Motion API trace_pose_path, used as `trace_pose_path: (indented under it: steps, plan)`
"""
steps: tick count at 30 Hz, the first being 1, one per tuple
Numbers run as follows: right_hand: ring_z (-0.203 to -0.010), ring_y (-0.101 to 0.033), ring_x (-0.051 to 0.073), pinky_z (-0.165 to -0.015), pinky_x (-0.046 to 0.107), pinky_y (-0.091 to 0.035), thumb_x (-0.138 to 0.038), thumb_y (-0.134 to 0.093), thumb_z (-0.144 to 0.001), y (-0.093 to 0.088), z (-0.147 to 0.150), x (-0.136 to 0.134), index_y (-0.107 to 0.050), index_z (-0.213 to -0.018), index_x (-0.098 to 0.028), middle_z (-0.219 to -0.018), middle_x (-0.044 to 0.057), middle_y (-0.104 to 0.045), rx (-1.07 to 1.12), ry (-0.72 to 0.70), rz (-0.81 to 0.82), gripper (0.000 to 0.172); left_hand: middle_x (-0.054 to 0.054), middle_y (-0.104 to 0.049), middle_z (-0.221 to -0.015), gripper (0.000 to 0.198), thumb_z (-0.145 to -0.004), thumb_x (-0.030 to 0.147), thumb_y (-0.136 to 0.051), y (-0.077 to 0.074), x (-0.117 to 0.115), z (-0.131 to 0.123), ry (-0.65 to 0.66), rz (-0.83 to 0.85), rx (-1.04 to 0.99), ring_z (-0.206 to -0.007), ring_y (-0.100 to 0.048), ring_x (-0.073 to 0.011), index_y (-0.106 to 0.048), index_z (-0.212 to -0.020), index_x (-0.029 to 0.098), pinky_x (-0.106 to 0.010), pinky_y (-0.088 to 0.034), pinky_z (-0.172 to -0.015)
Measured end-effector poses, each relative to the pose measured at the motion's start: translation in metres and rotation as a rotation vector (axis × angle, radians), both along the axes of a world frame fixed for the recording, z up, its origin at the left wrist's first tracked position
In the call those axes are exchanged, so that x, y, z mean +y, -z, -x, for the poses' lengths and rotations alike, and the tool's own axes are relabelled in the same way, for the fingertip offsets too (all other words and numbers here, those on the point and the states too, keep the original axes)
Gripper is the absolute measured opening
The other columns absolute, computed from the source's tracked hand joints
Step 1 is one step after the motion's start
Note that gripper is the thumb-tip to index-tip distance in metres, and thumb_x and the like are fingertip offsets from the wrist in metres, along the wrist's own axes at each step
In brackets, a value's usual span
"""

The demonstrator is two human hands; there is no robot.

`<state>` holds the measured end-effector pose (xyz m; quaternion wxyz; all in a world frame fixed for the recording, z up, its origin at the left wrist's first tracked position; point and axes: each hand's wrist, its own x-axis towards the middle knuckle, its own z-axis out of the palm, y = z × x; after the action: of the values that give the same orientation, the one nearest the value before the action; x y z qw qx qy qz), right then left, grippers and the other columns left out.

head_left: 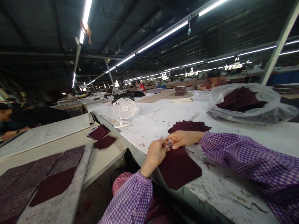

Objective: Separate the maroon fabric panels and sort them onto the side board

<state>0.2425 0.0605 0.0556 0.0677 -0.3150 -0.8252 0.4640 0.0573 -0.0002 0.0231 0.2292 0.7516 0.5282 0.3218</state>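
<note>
A dark maroon fabric piece (178, 168) lies flat at the near edge of the white worktable (233, 186). My left hand (156, 153) and my right hand (183, 138) meet at its far edge, fingers closed in a pinch on the cloth there. What exactly sits between the fingertips is too small to make out. Just beyond my hands rests a fanned stack of the same maroon pieces (189, 126). Both my arms wear purple checked sleeves.
A small white desk fan (123, 110) stands on the table to the left. A clear plastic bag of maroon pieces (243, 102) sits at right. A lower bench (46, 174) on the left carries more maroon pieces. Other people work at distant tables.
</note>
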Motion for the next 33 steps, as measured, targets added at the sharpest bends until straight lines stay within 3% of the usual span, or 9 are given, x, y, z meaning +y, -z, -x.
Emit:
trace_pose_path:
  steps: [3, 6, 10, 13, 25, 30, 33]
  plan:
    - [-0.069, -0.056, 0.012, -0.059, 0.024, -0.046, -0.035, -0.059, -0.076, -0.007, -0.012, 0.003, -0.053, -0.117, -0.009, -0.083, 0.005, -0.059, -0.042, 0.065, -0.051, 0.049, -0.001, -0.062, -0.080, 0.016, -0.077, 0.014, -0.058, 0.007, -0.002, -0.004, 0.011, -0.144, 0.090, -0.079, -0.055, -0.0155, -0.069, -0.087, 0.020, -0.026, -0.040, -0.072]
    - [-0.074, -0.060, 0.015, -0.061, 0.025, -0.047, -0.035, -0.051, -0.081, -0.014, -0.024, 0.002, -0.060, -0.108, -0.009, -0.088, 0.009, -0.063, -0.071, 0.101, -0.224, 0.039, -0.003, -0.061, -0.085, 0.019, -0.080, 0.013, -0.055, 0.009, -0.005, -0.003, 0.048, -0.227, 0.163, -0.086, -0.055, -0.0174, -0.069, -0.090, 0.021, -0.028, -0.041, -0.076]
    - [-0.069, -0.059, 0.013, -0.064, 0.023, -0.043, -0.021, -0.050, -0.079, -0.016, -0.023, -0.008, -0.069, -0.090, -0.013, -0.084, 0.006, -0.066, -0.178, -0.004, -0.582, 0.023, -0.004, -0.060, -0.087, 0.021, -0.083, 0.014, -0.052, 0.009, -0.008, -0.001, 0.073, -0.278, 0.226, -0.090, -0.054, -0.0186, -0.068, -0.096, 0.021, -0.028, -0.043, -0.079]
    - [-0.067, -0.057, 0.012, -0.065, 0.023, -0.041, -0.013, -0.047, -0.078, -0.014, -0.018, -0.014, -0.069, -0.085, -0.013, -0.079, 0.005, -0.065, -0.212, -0.054, -0.736, 0.023, -0.004, -0.060, -0.087, 0.023, -0.085, 0.015, -0.050, 0.009, -0.009, -0.001, 0.070, -0.298, 0.269, -0.091, -0.054, -0.0190, -0.068, -0.097, 0.022, -0.029, -0.043, -0.080]
    - [-0.062, -0.054, 0.012, -0.060, 0.023, -0.038, -0.014, -0.054, -0.077, -0.004, -0.016, -0.015, -0.062, -0.076, -0.014, -0.071, 0.002, -0.063, -0.282, -0.030, -0.825, 0.008, -0.003, -0.059, -0.087, 0.022, -0.086, 0.017, -0.049, 0.010, -0.009, -0.001, 0.069, -0.329, 0.315, -0.090, -0.053, -0.0182, -0.067, -0.097, 0.023, -0.028, -0.044, -0.079]
    - [-0.071, -0.050, 0.014, -0.062, 0.027, -0.037, -0.015, -0.041, -0.089, 0.007, -0.016, -0.023, -0.059, -0.082, -0.013, -0.080, 0.006, -0.058, -0.346, -0.195, -1.241, 0.020, -0.003, -0.058, -0.083, 0.027, -0.089, 0.018, -0.044, 0.013, -0.008, 0.001, 0.111, -0.356, 0.327, -0.084, -0.052, -0.0168, -0.069, -0.096, 0.024, -0.027, -0.043, -0.076]
    - [-0.074, -0.047, 0.016, -0.063, 0.029, -0.038, -0.013, -0.035, -0.092, 0.014, -0.020, -0.028, -0.059, -0.085, -0.013, -0.086, 0.007, -0.057, -0.402, -0.280, -1.391, 0.024, -0.004, -0.058, -0.082, 0.029, -0.090, 0.020, -0.041, 0.012, -0.008, 0.001, 0.127, -0.390, 0.375, -0.081, -0.050, -0.0171, -0.070, -0.094, 0.024, -0.028, -0.043, -0.074]
